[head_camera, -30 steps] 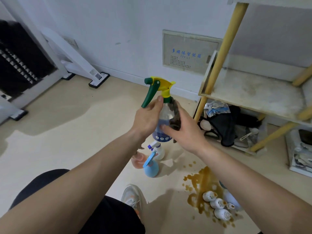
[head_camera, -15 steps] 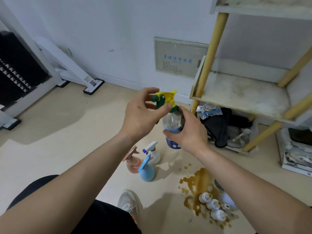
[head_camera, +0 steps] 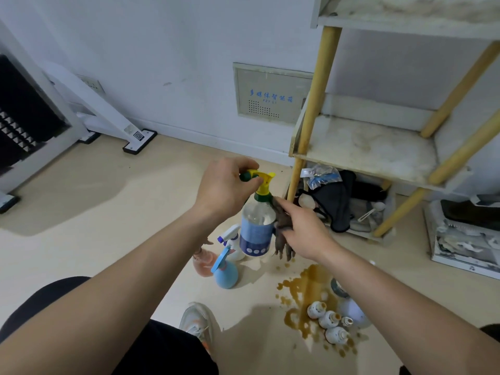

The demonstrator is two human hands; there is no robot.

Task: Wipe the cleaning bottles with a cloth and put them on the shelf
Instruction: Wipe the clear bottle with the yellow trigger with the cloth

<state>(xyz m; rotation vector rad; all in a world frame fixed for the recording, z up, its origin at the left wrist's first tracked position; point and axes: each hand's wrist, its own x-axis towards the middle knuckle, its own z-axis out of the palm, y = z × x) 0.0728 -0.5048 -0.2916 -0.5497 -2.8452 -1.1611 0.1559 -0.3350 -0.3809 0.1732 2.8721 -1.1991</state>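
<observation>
The spray bottle (head_camera: 255,228) is upright between my hands, clear with a blue label and a green and yellow trigger head. My left hand (head_camera: 224,190) pinches that head. My right hand (head_camera: 303,231) grips a dark brown cloth (head_camera: 281,234) against the bottle's side. Below the hands stand a blue sprayer (head_camera: 226,272) and a pink sprayer (head_camera: 203,263). A brown spill (head_camera: 305,293) lies under my right forearm. The shelf (head_camera: 365,150) stands beyond my right hand.

Even daylight, soft floor shadows (wide-angle edge bending).
</observation>
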